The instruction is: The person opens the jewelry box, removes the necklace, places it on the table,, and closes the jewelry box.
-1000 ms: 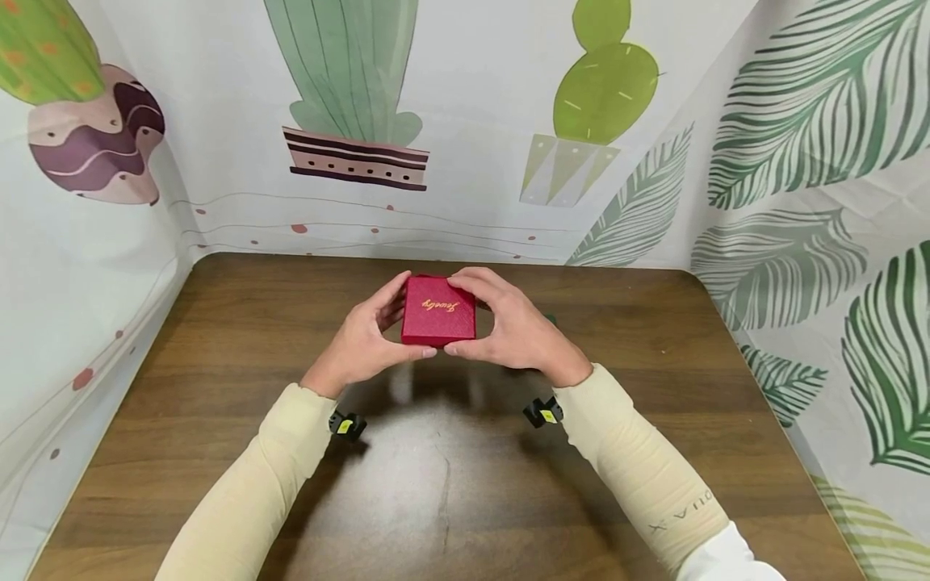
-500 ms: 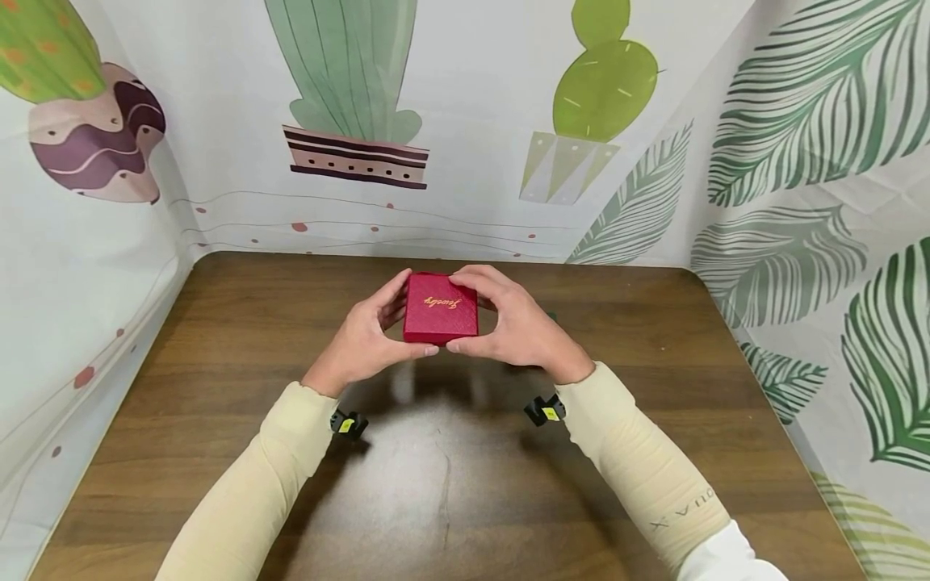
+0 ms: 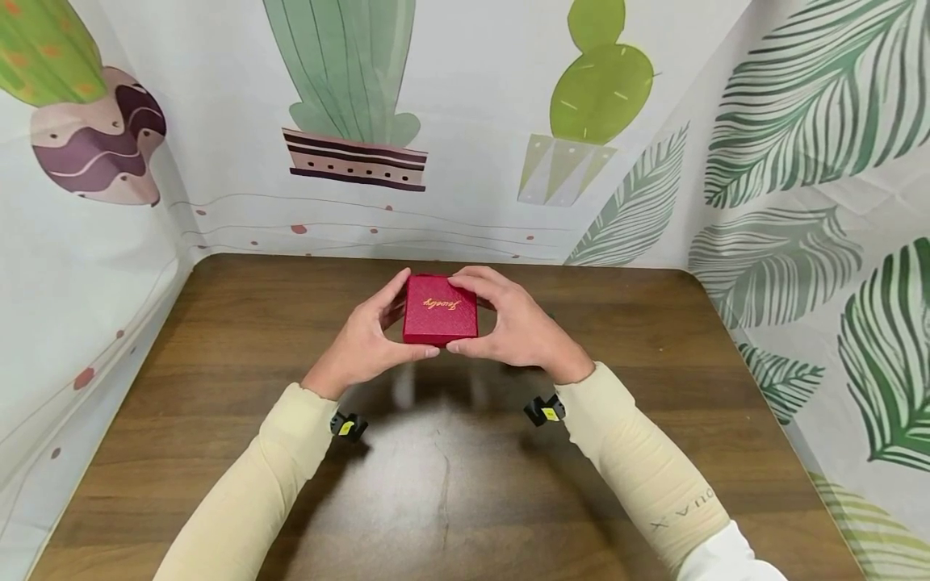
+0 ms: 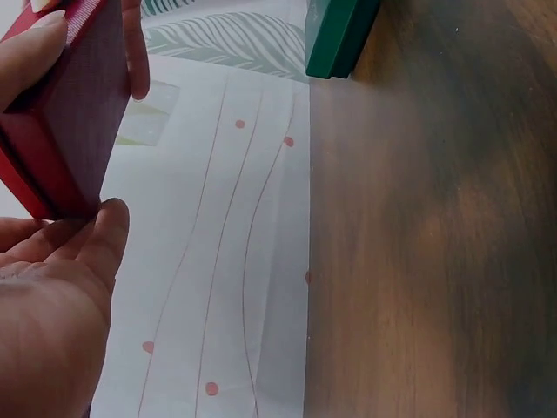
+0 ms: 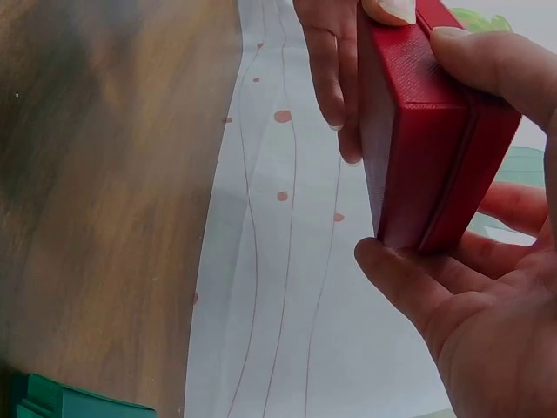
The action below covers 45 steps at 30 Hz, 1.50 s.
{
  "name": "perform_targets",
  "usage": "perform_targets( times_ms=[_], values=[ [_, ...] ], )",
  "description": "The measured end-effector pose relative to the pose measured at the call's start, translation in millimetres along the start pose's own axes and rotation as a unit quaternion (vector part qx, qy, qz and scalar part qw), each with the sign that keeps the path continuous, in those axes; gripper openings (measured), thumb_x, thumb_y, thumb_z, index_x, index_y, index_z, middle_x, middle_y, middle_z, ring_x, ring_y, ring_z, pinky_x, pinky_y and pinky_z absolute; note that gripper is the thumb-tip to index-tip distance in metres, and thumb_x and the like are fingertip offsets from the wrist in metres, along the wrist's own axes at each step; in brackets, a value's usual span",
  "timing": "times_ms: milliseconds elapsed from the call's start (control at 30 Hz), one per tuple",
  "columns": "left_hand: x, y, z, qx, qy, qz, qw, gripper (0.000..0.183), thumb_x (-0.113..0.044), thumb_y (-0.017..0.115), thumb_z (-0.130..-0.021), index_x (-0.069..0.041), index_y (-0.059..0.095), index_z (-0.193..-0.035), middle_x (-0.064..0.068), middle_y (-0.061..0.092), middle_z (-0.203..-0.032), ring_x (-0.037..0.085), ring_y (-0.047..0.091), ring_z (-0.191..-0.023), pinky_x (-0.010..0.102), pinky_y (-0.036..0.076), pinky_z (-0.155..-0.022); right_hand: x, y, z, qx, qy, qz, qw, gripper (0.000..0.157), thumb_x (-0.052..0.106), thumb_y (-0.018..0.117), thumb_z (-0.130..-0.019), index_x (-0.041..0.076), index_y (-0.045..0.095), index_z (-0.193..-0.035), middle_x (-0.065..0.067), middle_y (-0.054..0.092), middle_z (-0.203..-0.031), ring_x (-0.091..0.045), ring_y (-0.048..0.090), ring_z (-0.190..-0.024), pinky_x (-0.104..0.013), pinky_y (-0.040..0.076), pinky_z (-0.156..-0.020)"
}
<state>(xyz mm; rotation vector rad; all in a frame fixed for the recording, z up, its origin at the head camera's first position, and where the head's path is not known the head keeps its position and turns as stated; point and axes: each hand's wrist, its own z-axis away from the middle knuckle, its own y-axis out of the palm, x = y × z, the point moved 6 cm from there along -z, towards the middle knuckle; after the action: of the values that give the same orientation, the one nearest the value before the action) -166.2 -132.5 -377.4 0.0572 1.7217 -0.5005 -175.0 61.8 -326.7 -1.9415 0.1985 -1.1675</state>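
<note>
One red box (image 3: 439, 311), lettered in gold, is held above one brown table (image 3: 654, 420); one side is gripped between thumb and fingers by the left hand (image 3: 365, 337), the opposite side likewise by the right hand (image 3: 517, 327). One green object (image 4: 342, 37) is shown in each wrist view.
</note>
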Motion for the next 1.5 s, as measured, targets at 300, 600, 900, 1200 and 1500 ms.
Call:
perform_targets(
  times_ms=[300,600,900,1200,1500],
  values=[
    [-0.3,-2.3,0.9,-0.005,-0.010,-0.009,0.9999,0.111,-0.016,0.092,-0.078,-0.008,0.024,-0.166,0.010,0.049,-0.158,0.030,0.053,-0.143,0.050,0.044,-0.119,-0.9,2.6,1.5,-0.005,0.005,0.000,1.000,0.075,0.028,0.090,-0.079,0.010,0.059,-0.145,-0.005,0.053,-0.149,-0.022,0.053,-0.135,-0.045,0.054,-0.107],
    [-0.2,-1.4,1.3,-0.007,-0.014,-0.005,0.9999,0.112,-0.018,0.093,-0.078,-0.008,0.025,-0.166,0.009,0.050,-0.158,0.029,0.055,-0.142,0.046,0.046,-0.118,-2.3,2.3,2.8,-0.014,0.002,-0.017,1.000,0.073,0.027,0.090,-0.079,0.012,0.060,-0.144,-0.004,0.055,-0.147,-0.021,0.054,-0.133,-0.045,0.056,-0.104],
    [1.1,-0.7,1.5,-0.015,0.003,-0.010,0.9998,0.109,-0.014,0.093,-0.077,-0.006,0.028,-0.164,0.010,0.051,-0.157,0.029,0.056,-0.141,0.048,0.046,-0.117,-1.1,0.4,4.6,-0.026,-0.003,-0.019,0.999,0.072,0.027,0.091,-0.078,0.015,0.061,-0.143,-0.003,0.053,-0.150,-0.021,0.052,-0.137,-0.048,0.052,-0.109],
    [3.9,-2.7,1.5,-0.017,0.002,-0.004,0.9998,0.111,-0.015,0.094,-0.076,-0.011,0.028,-0.165,0.007,0.052,-0.157,0.026,0.055,-0.142,0.044,0.046,-0.118,0.8,-2.8,3.5,-0.028,-0.014,-0.026,0.999,0.073,0.026,0.092,-0.078,0.015,0.061,-0.143,-0.003,0.053,-0.150,-0.020,0.051,-0.138,-0.048,0.052,-0.109],
    [6.7,-5.9,2.9,-0.020,0.001,-0.004,0.9998,0.104,-0.018,0.095,-0.075,-0.018,0.038,-0.162,0.005,0.054,-0.156,0.025,0.056,-0.142,0.044,0.046,-0.118,-0.6,-5.7,4.7,-0.032,-0.023,-0.024,0.999,0.072,0.025,0.092,-0.078,0.015,0.062,-0.143,-0.004,0.054,-0.149,-0.021,0.052,-0.137,-0.047,0.053,-0.108]
  ],
)
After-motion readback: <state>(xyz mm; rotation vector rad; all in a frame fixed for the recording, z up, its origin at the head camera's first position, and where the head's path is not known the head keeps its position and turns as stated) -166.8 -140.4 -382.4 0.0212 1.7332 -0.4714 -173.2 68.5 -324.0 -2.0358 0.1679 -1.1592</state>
